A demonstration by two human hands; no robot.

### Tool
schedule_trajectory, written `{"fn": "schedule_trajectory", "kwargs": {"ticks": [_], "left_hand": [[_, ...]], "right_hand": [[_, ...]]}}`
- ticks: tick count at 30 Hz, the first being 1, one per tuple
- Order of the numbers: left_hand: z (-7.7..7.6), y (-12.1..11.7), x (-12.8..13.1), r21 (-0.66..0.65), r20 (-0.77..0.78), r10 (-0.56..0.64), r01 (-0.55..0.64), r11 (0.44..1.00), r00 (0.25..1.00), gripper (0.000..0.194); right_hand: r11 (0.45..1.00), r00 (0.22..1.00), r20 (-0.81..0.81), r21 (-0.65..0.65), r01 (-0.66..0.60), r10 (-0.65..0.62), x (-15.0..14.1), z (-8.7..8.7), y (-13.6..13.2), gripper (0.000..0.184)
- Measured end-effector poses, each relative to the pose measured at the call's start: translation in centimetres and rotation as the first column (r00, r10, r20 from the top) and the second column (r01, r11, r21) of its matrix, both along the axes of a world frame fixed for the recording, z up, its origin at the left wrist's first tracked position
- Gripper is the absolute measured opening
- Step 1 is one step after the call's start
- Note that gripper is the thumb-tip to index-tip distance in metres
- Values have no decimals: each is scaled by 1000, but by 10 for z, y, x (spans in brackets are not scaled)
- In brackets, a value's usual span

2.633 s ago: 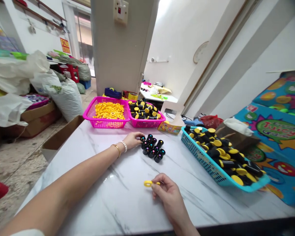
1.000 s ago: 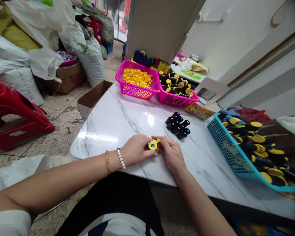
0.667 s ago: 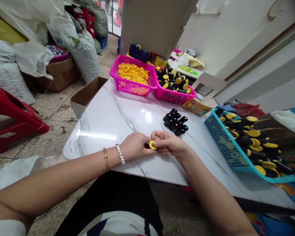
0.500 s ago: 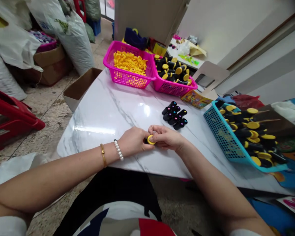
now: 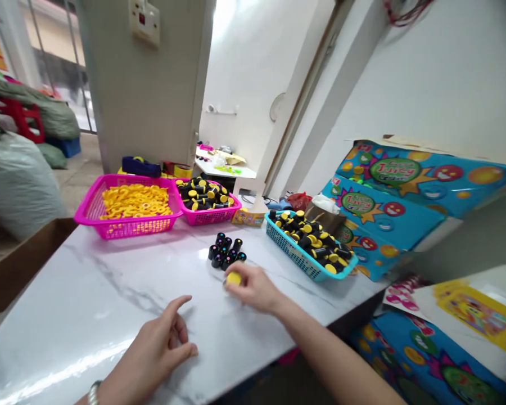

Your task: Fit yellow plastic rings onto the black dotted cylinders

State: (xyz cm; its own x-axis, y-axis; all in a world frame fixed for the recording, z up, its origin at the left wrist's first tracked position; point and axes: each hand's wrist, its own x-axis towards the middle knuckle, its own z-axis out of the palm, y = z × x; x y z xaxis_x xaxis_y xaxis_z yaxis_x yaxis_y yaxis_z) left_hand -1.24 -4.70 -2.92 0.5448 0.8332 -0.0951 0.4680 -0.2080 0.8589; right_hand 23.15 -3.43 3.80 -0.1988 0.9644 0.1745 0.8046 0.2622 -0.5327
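Note:
My right hand [image 5: 255,289] pinches a small black tube with a round yellow cap [image 5: 234,278] over the table, and the cap faces up towards me. Most of the black part is hidden by the fingers. Just beyond that hand stands a tight group of several black tubes [image 5: 225,251] with small coloured dots on their tops. My left hand [image 5: 154,343] is empty above the near part of the marble-patterned table [image 5: 105,281], its thumb and forefinger spread apart.
A pink basket of yellow plastic parts [image 5: 129,228] stands at the back left. Beside it, another pink basket [image 5: 211,215] holds yellow-capped black tubes, as does a blue basket [image 5: 297,260] on the right. Printed blue cartons [image 5: 388,208] are stacked beyond the table's right side.
My hands have parted. The right one has carried the yellow-capped tube forward to the dotted tubes, while the left has let go and opened. The head view has tilted up and turned right.

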Motion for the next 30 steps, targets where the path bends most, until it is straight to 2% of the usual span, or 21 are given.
{"fn": "schedule_trajectory", "kwargs": {"ticks": [1,2,3,4,6,8,9,11,14,16,19,22,24,26,28,30], "left_hand": [[1,0,1,13,-26,-15,15,1000,1000,65],[2,1,2,36,-55,-26,28,999,998,59],[4,2,3,63,-84,-35,41,997,996,53],[6,3,4,91,-108,-38,48,995,993,48],[9,4,6,127,-137,-37,55,990,990,44],[12,5,7,132,-145,-38,57,990,989,42],[14,5,7,129,-145,-38,56,990,989,42],[16,5,7,124,-143,-36,54,991,989,40],[19,5,7,137,-137,-31,50,989,990,36],[20,5,7,140,-129,-37,55,989,991,35],[19,5,5,147,-118,-48,65,987,992,33],[18,4,2,182,-119,-60,81,980,991,32],[18,3,2,205,-129,-70,96,974,989,32],[18,2,3,229,-146,-65,98,969,987,32],[18,2,5,254,-170,-49,91,963,984,32],[19,1,6,279,-187,-31,83,957,982,33]], "right_hand": [[987,990,87,119,104,-114,23,14,9,23],[939,939,212,271,210,-271,48,29,17,26],[852,830,320,425,305,-457,73,43,25,28],[791,764,324,487,371,-558,98,56,32,31],[741,691,342,521,424,-637,138,73,42,39],[739,671,360,510,441,-649,159,74,45,56],[748,674,368,499,438,-640,162,69,44,61],[796,720,384,459,394,-578,153,51,39,56],[911,828,426,346,224,-365,115,10,20,36],[949,872,426,293,117,-239,87,-18,-1,28],[940,946,281,335,61,-162,60,-55,-41,22],[910,985,84,400,106,-151,56,-78,-87,17],[908,987,25,396,137,-160,61,-84,-113,19],[924,990,0,358,134,-143,69,-82,-129,22],[936,992,-14,330,125,-128,79,-72,-128,20],[932,987,11,333,146,-159,89,-57,-110,20]]}}
